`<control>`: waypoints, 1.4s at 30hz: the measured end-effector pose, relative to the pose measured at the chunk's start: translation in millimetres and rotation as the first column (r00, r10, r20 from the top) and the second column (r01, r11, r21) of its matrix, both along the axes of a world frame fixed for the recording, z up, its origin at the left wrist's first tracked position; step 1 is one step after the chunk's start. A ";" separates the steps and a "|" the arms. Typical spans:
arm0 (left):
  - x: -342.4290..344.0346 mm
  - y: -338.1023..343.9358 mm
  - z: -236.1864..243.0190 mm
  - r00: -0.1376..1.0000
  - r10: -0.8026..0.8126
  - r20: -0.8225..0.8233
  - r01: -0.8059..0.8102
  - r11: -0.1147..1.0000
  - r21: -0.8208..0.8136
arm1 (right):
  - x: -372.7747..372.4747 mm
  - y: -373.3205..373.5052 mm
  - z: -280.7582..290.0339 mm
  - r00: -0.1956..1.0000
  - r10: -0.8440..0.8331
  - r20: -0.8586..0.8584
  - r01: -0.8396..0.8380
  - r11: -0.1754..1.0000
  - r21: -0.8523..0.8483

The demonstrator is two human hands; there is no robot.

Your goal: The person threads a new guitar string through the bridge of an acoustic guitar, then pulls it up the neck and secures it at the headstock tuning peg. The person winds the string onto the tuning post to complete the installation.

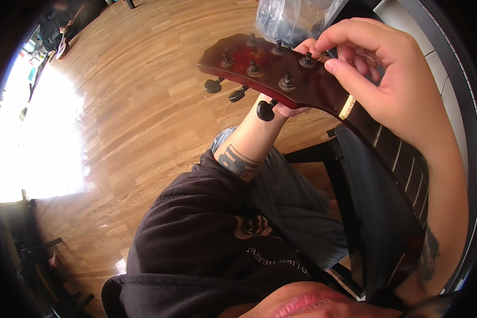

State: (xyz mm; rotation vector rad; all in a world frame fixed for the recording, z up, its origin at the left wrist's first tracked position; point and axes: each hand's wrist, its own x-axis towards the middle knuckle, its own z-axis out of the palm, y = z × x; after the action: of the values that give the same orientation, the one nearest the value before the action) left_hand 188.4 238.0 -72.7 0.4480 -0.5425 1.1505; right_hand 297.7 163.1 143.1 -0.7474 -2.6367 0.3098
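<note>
A guitar's dark red headstock (238, 58) slants across the upper middle, with several black tuning posts on its face and black tuning knobs along its near edge. My left hand (291, 110) reaches behind it and wraps round it; most of that hand is hidden, with fingers showing at the far edge. Over the front, my right hand (373, 58) bends its thumb and forefinger close together beside the tuning post (308, 60) nearest the nut (347, 107). What they pinch is too small to make out. The fretted neck (392, 146) runs down along my right forearm.
A clear plastic bag (291, 21) lies beyond the headstock. Along the right side stands a long black-and-white piece of furniture (456, 90). Wooden floor (122, 116) spreads to the left, with thin curved lines like strings over it. Black stands (42, 254) are at lower left.
</note>
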 end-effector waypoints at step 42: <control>0.6 -13.1 9.8 0.989 0.077 -0.123 -0.087 0.994 -0.072 | 0.9 22.8 -10.8 0.982 -0.181 0.043 0.171 0.784 -0.597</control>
State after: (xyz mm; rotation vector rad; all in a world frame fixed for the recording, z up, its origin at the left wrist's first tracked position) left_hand 189.0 224.9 -62.9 0.4735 -0.3765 1.2105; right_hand 298.6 186.0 132.3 -1.1664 -2.4186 1.1276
